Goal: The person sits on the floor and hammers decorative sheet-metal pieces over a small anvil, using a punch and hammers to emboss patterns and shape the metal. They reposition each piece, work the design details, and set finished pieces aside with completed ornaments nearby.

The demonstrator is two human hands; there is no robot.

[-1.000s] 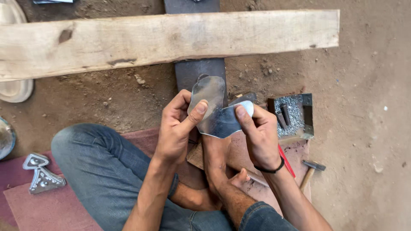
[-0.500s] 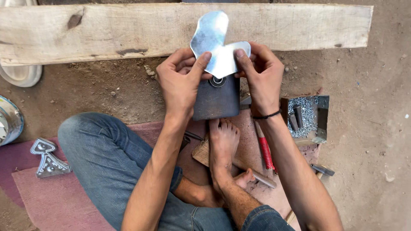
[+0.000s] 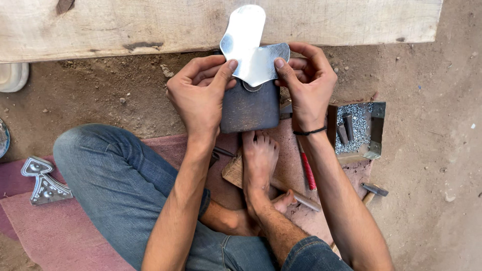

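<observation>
Only 1 view existed: the head-worn camera looked steeply down from close above the seated person's lap, facing forward toward the wooden plank [image 3: 125, 25] along the top edge, with dirt ground [image 3: 432, 100] right and a reddish mat [image 3: 65, 231] lower left.

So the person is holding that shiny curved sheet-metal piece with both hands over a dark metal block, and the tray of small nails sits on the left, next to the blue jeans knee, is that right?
Not quite. In the head view, both the left hand and right hand do hold the shiny curved sheet-metal piece over the dark metal block, but the metal tray of small nails sits on the right, beside the right wrist, not by the blue jeans knee.
</observation>
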